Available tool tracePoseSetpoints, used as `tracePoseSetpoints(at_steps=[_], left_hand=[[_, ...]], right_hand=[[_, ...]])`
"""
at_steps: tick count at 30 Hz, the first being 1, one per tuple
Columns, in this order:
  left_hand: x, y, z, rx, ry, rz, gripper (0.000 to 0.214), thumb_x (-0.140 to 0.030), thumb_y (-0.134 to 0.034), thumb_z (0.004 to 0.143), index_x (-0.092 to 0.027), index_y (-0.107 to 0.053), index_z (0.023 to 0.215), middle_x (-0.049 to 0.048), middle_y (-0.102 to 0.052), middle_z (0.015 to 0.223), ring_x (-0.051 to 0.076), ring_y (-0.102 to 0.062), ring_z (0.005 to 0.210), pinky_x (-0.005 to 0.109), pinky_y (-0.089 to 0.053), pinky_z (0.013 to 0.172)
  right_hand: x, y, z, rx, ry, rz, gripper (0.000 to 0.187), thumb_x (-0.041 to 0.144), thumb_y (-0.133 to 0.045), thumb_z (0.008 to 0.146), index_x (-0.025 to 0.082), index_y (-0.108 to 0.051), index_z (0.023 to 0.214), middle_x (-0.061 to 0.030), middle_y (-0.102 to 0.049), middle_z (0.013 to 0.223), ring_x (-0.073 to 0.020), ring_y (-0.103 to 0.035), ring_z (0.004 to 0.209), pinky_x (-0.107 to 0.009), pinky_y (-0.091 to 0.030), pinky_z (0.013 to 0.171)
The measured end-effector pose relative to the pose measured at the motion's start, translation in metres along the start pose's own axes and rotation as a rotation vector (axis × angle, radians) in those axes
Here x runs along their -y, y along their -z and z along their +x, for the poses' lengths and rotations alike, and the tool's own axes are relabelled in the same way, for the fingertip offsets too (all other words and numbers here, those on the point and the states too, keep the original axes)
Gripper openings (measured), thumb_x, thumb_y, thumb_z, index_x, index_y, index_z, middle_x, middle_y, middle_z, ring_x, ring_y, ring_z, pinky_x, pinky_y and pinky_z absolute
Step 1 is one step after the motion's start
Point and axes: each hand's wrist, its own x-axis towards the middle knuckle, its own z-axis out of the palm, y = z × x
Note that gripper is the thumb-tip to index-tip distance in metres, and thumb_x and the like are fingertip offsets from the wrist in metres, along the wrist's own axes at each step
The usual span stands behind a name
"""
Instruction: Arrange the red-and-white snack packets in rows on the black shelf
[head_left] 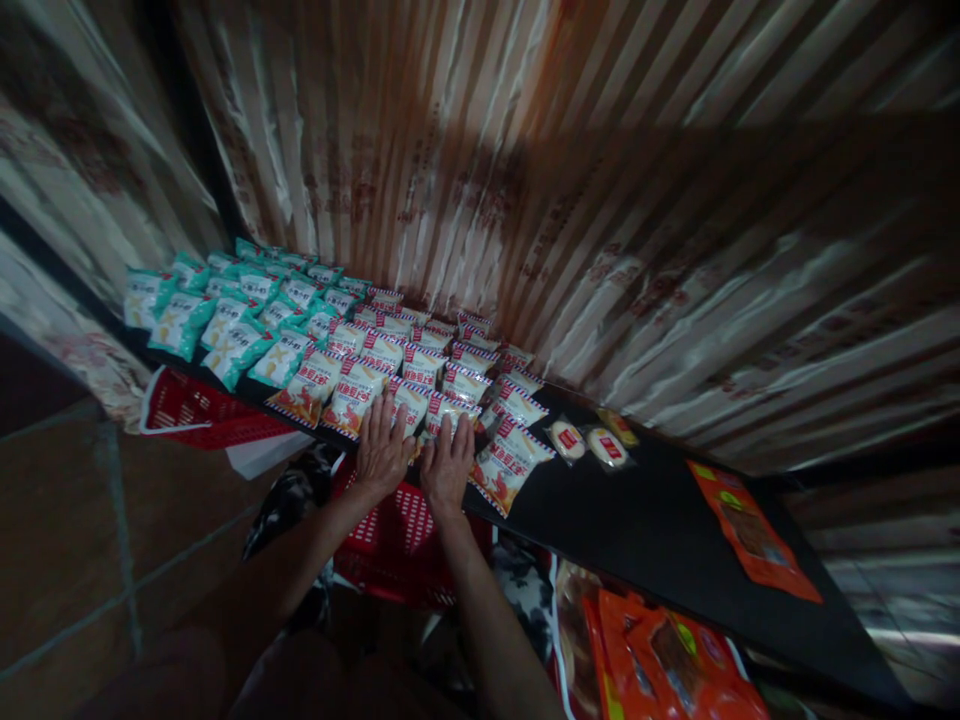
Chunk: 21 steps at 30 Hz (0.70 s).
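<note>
Both my hands lie on the front row of white snack bags point(352, 392) with red lettering and striped edges, which stand in rows on a black shelf point(600, 510). My left hand point(384, 448) rests with its fingers stretched over one bag's front. Beside it, my right hand point(448, 465) presses flat on the neighbouring bag, fingers extended. Just to its right leans another white snack bag point(510, 465) at the row's end. Left of these rows, teal snack bags point(236, 345) stand close together. Neither hand is wrapped around a bag.
Two small round packets point(568, 440) and an orange packet point(754, 530) lie farther right on the shelf. Below its edge are a red basket point(405, 545), another red basket point(195, 410) and more orange packets point(660, 655). A pleated curtain point(480, 150) hangs behind.
</note>
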Motion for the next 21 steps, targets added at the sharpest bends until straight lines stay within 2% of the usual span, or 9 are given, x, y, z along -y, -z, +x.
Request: tracePoseSetpoints(at_steps=[5,10,15,18,21], left_hand=[[0.002,-0.003,-0.002,-0.063,-0.017,-0.012,0.055,-0.032,-0.042,0.093,-0.011,-0.034,0.142,0.0181,-0.019,0.154,0.031,-0.011,0.144,0.053,-0.022,0.113],[0.003,-0.003,-0.004,-0.083,-0.018,-0.041,0.058,-0.036,-0.044,0.092,-0.012,-0.032,0.143,0.0172,-0.02,0.154,0.031,-0.012,0.144,0.054,-0.021,0.113],[0.003,-0.002,-0.004,-0.12,-0.055,-0.041,0.057,-0.035,-0.043,0.092,-0.013,-0.031,0.144,0.0178,-0.022,0.154,0.031,-0.013,0.144,0.054,-0.021,0.113],[0.004,-0.001,-0.005,-0.134,-0.064,-0.037,0.057,-0.034,-0.042,0.092,-0.013,-0.031,0.144,0.0181,-0.024,0.153,0.032,-0.013,0.144,0.055,-0.022,0.112],[0.004,0.0,-0.006,-0.138,-0.07,-0.043,0.055,-0.033,-0.042,0.092,-0.015,-0.033,0.143,0.0174,-0.027,0.152,0.031,-0.015,0.143,0.055,-0.02,0.113]], right_hand=[[0.004,0.01,-0.001,0.007,0.007,0.005,0.058,0.03,-0.039,0.095,0.018,-0.021,0.148,-0.0161,-0.015,0.156,-0.0306,-0.009,0.144,-0.058,-0.031,0.106],[-0.002,0.037,-0.007,-0.04,0.01,-0.018,0.057,0.03,-0.041,0.095,0.022,-0.022,0.148,-0.0133,-0.015,0.157,-0.0322,-0.01,0.144,-0.06,-0.029,0.106],[-0.034,0.064,-0.023,-0.205,-0.185,-0.107,0.055,0.036,-0.04,0.095,0.016,-0.029,0.146,-0.0201,-0.019,0.154,-0.0351,-0.018,0.142,-0.061,-0.03,0.103],[-0.057,0.071,-0.031,-0.226,-0.272,-0.099,0.058,0.043,-0.037,0.095,0.012,-0.03,0.144,-0.0231,-0.023,0.152,-0.0365,-0.019,0.141,-0.062,-0.029,0.103],[-0.072,0.071,-0.032,-0.227,-0.303,-0.063,0.062,0.049,-0.038,0.094,0.012,-0.032,0.144,-0.0226,-0.023,0.152,-0.0362,-0.017,0.141,-0.062,-0.027,0.104]])
